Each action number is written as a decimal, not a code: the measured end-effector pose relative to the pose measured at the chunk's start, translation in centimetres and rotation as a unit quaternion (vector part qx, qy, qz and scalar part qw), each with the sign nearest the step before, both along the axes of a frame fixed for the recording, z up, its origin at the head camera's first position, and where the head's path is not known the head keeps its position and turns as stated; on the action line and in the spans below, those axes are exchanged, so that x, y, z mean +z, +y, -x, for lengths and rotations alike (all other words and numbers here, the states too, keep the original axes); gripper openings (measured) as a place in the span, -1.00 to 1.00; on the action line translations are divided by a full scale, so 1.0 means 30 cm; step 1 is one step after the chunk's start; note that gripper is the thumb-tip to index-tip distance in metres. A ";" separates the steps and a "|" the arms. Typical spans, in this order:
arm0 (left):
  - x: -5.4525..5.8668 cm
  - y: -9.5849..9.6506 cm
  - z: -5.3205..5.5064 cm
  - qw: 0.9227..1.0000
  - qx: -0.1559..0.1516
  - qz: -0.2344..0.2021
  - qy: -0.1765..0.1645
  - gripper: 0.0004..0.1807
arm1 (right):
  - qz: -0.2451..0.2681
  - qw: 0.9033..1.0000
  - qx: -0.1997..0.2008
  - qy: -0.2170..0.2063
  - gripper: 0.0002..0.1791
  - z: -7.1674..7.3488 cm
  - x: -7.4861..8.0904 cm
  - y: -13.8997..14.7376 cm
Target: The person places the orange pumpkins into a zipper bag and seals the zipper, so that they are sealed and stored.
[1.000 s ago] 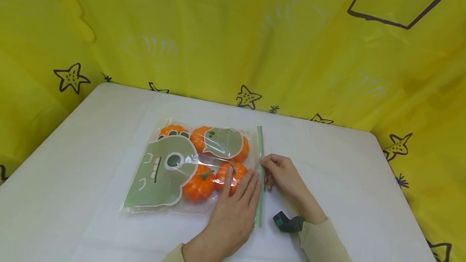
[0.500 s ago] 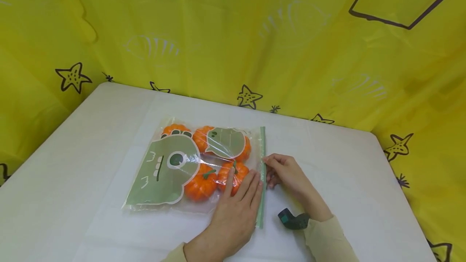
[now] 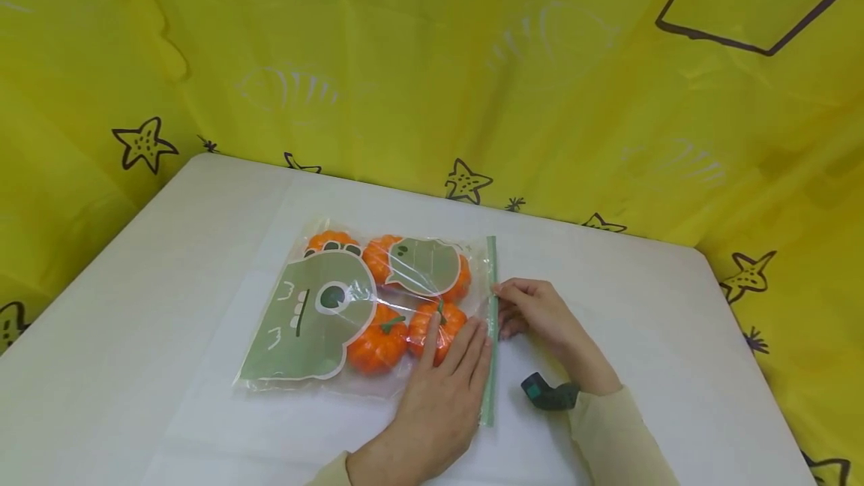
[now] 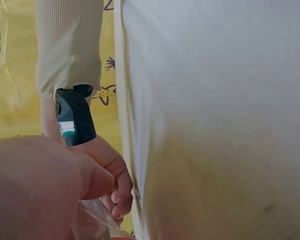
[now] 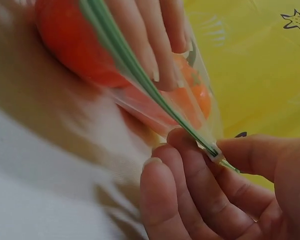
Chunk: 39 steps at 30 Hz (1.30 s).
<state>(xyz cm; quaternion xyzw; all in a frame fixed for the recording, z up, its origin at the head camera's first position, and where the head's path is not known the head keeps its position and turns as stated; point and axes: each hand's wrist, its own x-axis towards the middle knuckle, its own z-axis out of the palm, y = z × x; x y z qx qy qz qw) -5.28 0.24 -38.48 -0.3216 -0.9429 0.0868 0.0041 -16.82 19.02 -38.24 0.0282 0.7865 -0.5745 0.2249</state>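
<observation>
A clear zip bag (image 3: 290, 343) printed with a green one-eyed monster lies flat on the table. Several small orange pumpkins (image 3: 376, 349) with green stems show through it. Its green zip strip (image 3: 491, 261) runs along the right side. My left hand (image 3: 439, 403) rests with extended fingers on the bag beside the strip, over the nearest right pumpkin. My right hand (image 3: 540, 313) pinches a small whitish zip slider (image 5: 217, 154) on the strip between thumb and index finger. In the left wrist view, my left hand (image 4: 34, 185) partly hides the right hand (image 4: 112, 165).
A white-covered table (image 3: 169, 276) carries the bag. Behind it hangs a yellow curtain (image 3: 405, 81) with dark starfish drawings. A black wrist device (image 3: 550, 394) sits at my right sleeve (image 3: 617, 426).
My right hand has slid a little along the zip strip toward the bag's far corner. My left hand stays on the bag. The head view has shifted slightly.
</observation>
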 end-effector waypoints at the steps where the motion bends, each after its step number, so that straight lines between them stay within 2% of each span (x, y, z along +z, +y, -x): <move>1: 0.001 0.000 0.000 1.000 0.001 0.001 -0.002 -0.19 | -0.001 1.000 0.000 -0.001 -0.59 0.004 0.003 0.001; 7: 0.001 0.001 0.000 1.000 0.000 0.009 -0.010 -0.20 | -0.012 1.000 0.004 0.003 -0.60 0.031 0.015 0.000; 15: -0.001 0.004 0.002 1.000 -0.002 0.000 -0.014 -0.20 | -0.027 1.000 0.006 0.001 -0.57 0.083 0.032 0.005; 23: 0.000 0.005 0.004 1.000 -0.003 0.014 -0.025 -0.20 | -0.046 0.999 0.004 0.005 -0.55 0.128 0.047 -0.002; 32: -0.004 0.009 -0.002 1.000 0.001 0.014 -0.007 -0.23 | -0.067 0.997 -0.030 0.021 -0.50 0.195 0.055 -0.008; 39: -0.004 0.005 -0.007 1.000 -0.003 0.016 -0.003 -0.23 | -0.073 0.995 -0.059 0.021 -0.51 0.207 0.044 -0.023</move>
